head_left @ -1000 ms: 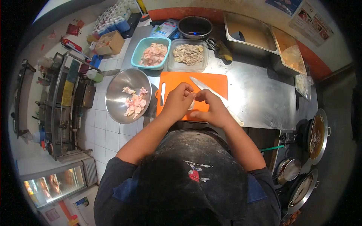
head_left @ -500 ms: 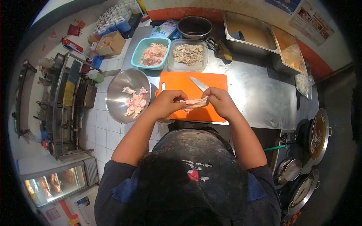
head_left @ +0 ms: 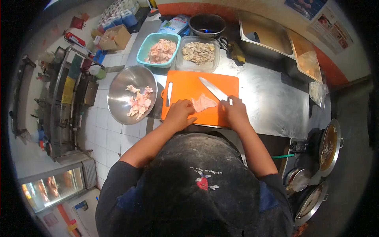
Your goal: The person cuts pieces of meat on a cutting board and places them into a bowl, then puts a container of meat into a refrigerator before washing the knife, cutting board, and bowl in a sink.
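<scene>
A flat piece of pale pink raw meat or skin (head_left: 203, 103) lies spread on the orange cutting board (head_left: 177, 87). My left hand (head_left: 180, 115) rests at the board's near left part, fingertips at the meat's left edge, thumb held apart. On the right, my right hand (head_left: 236, 113) has its fingers around the white handle of a kitchen knife (head_left: 212, 87). The blade lies over the board, its tip pointing away to the upper left. Left of the board, a steel bowl (head_left: 115, 94) contains several similar pink pieces.
Behind the board stand a turquoise basin (head_left: 140, 59) of raw pieces and a clear container (head_left: 217, 65) of greyish pieces. A black pot (head_left: 206, 25) and steel pans (head_left: 294, 53) line the back. Woks (head_left: 331, 148) sit at the right.
The pink piece has gone from between both hands to lying flat on the board. My hands have moved apart, the right one to the knife handle.
</scene>
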